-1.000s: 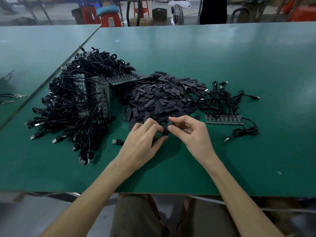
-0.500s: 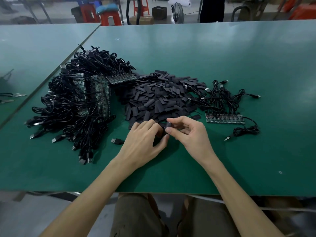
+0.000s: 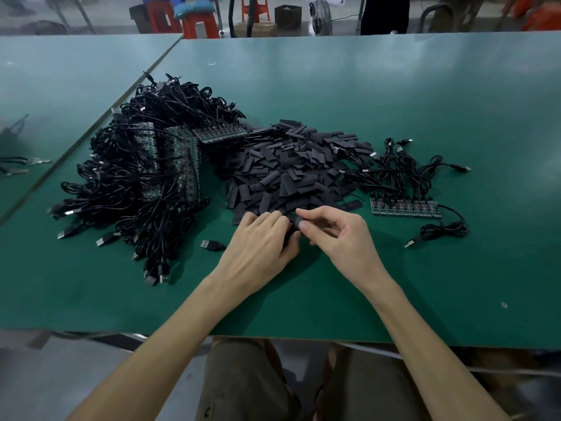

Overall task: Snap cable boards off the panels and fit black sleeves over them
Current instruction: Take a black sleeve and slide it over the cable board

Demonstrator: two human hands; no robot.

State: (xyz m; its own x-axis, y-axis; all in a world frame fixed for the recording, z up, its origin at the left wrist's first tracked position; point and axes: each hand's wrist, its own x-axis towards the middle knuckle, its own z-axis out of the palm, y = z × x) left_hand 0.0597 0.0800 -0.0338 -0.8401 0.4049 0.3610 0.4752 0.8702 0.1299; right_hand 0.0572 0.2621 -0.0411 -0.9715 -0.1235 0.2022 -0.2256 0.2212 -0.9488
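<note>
Right hand (image 3: 340, 235): thumb and index pinch a small black sleeve (image 3: 295, 221), other fingers loosely curled. Left hand (image 3: 258, 241): palm down, fingers bent, tips up against the same sleeve. Whether it grips anything underneath is hidden, cannot tell. The two hands meet at the near edge of the sleeve pile (image 3: 291, 171), a wide heap of flat black sleeves at mid table.

A loose USB plug (image 3: 211, 245) lies on the green table (image 3: 364, 284) just left of the left hand. Right of the right hand lies a panel (image 3: 405, 206), flat, its cables (image 3: 400, 171) tangled on the far side of it. A coiled cable (image 3: 443, 230) with its plug on the mat lies near the panel's right end.

Far left of the hands is a big cable heap (image 3: 121, 189), black, USB ends sticking out toward the near side. The stacked panels (image 3: 173, 159) are buried in it, and one more panel strip (image 3: 220, 133) is at its far right, touching the sleeve pile.

A second green table (image 3: 60, 71) abuts on the left. Beyond the far edge are red stools (image 3: 197, 22) and a fan (image 3: 321, 16).
</note>
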